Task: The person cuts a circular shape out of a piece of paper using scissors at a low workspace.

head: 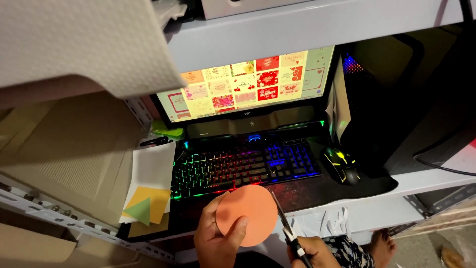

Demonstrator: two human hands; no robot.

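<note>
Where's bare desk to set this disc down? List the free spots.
Free: the dark mat in front of the lit keyboard, and the pale shelf edge right of the right hand. Crowded: the left, with white sheet and yellow and green paper; the mouse fills the right corner.

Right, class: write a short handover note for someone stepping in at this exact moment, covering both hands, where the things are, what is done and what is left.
Left hand pinches an orange paper circle by its lower edge. Right hand holds scissors, blades at the circle's right edge. The circle looks nearly fully cut; only that right edge may need trimming. Yellow and green paper pieces lie left of the lit keyboard; white scraps lie on the shelf edge.
</note>
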